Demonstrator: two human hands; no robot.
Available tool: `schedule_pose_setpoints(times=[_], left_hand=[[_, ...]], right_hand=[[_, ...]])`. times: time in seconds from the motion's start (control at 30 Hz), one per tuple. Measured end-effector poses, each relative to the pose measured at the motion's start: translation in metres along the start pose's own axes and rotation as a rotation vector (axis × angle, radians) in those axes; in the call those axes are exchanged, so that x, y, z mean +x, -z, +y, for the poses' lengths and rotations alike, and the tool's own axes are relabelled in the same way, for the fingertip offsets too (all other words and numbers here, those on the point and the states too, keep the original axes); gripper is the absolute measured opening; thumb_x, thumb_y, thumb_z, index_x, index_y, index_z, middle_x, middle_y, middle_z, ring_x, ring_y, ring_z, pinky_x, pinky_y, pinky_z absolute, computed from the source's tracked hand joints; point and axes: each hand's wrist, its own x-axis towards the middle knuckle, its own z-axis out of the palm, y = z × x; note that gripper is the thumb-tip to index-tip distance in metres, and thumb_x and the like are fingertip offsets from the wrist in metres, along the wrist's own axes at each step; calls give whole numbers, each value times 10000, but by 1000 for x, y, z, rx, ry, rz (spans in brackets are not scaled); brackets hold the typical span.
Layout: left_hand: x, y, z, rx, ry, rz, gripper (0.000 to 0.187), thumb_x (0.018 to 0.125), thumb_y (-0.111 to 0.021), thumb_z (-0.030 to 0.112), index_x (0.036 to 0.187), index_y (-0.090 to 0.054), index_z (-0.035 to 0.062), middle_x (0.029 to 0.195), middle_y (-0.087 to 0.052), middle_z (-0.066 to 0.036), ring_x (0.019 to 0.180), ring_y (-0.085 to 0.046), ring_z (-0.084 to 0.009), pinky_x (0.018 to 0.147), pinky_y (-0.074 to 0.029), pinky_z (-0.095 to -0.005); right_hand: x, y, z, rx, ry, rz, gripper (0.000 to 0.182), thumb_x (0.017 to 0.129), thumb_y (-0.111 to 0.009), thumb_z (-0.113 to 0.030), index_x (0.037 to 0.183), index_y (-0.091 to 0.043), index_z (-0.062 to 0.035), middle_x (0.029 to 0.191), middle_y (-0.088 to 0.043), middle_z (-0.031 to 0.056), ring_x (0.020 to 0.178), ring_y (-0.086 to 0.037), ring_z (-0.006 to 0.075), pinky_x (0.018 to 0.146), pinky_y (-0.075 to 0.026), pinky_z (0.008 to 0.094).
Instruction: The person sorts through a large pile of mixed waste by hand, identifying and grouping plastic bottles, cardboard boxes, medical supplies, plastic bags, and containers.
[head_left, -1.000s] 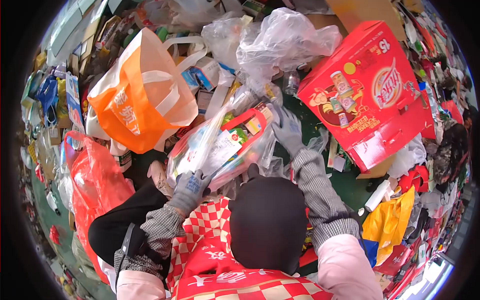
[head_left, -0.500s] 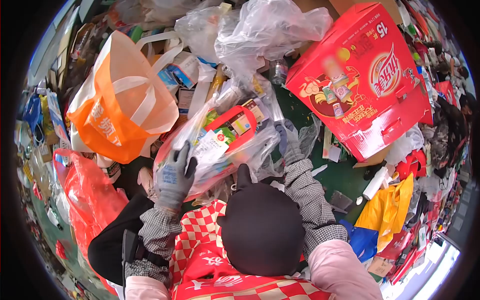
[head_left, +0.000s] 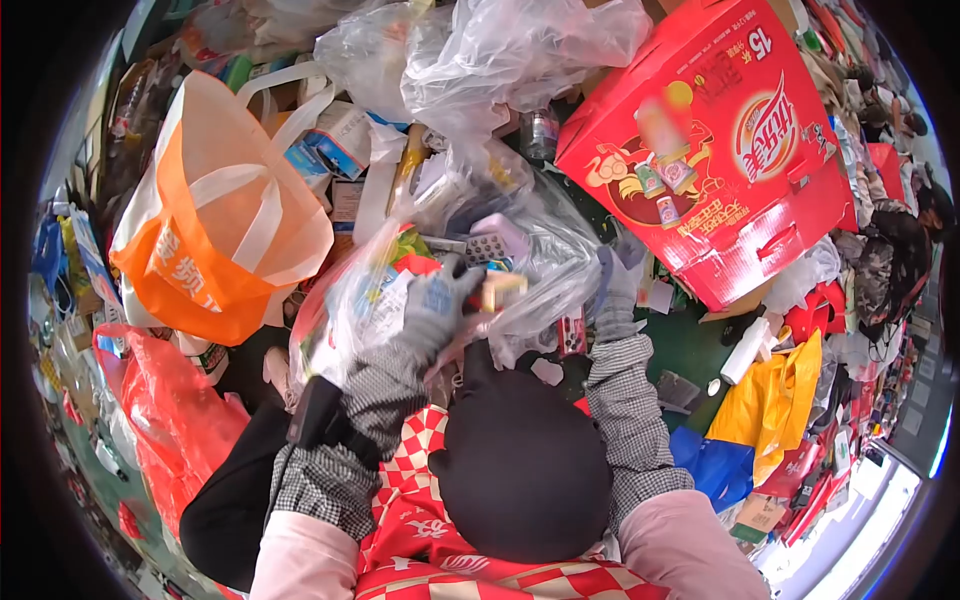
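My left hand (head_left: 438, 308), in a grey glove, has its fingers closed round a small yellowish box (head_left: 502, 290) blurred by motion. Under and around it spreads a clear plastic bag (head_left: 340, 305) with printed packages inside. A blister pack (head_left: 487, 247) and a pale purple item (head_left: 507, 232) lie in the opened plastic just beyond. My right hand (head_left: 618, 290), gloved too, is at the right edge of the clear plastic; its fingertips are partly hidden, and what they pinch is too unclear to name.
An orange and white bag (head_left: 195, 280) stands at left above a red plastic bag (head_left: 175, 410). A large red carton (head_left: 710, 150) is at upper right. Yellow (head_left: 770, 400) and blue bags (head_left: 715, 465) lie at lower right. Crumpled clear plastic (head_left: 520, 60) fills the top.
My left hand has moved right, from the bag's left side to its middle, and closed on the small box. The bag's contents have shifted. My right hand has moved slightly right and down.
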Motion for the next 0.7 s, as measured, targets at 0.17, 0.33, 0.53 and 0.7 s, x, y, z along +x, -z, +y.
schedule_pose_setpoints(times=[0.17, 0.33, 0.53, 0.7], left_hand=[[-35, -26, 16, 116, -23, -9, 612, 631, -698, 210, 1207, -496, 249, 1085, -481, -69, 920, -551, -237, 720, -465, -388], [-37, -28, 8, 109, -64, -2, 655, 631, -696, 201, 1244, -469, 243, 1095, -467, -78, 932, -544, -260, 718, -466, -403], [-45, -25, 4, 55, -102, 11, 664, 644, -690, 204, 1262, -451, 237, 1111, -454, -72, 905, -557, -258, 730, -474, -403], [-45, -20, 10, -28, -47, -69, 657, 679, -706, 241, 1285, -453, 245, 1184, -446, -99, 970, -556, -271, 795, -479, -390]], right_hand=[[-22, -66, -45, -1049, 506, -649, 586, 756, -628, -236, 1271, -410, -62, 1224, -490, 156, 1141, -469, 312, 966, -368, 401], [-8, -99, 42, -1446, 237, -612, 673, 738, -577, -411, 1307, -377, -114, 1281, -438, 157, 1217, -382, 340, 1007, -275, 476], [-2, -91, 49, -1539, 67, -844, 688, 711, -612, -437, 1297, -394, -147, 1335, -362, 159, 1238, -332, 383, 1011, -279, 480], [-28, -80, 54, -1394, 111, -453, 855, 636, -710, -392, 1363, -294, -217, 1367, -333, 127, 1251, -314, 361, 1006, -281, 513]])
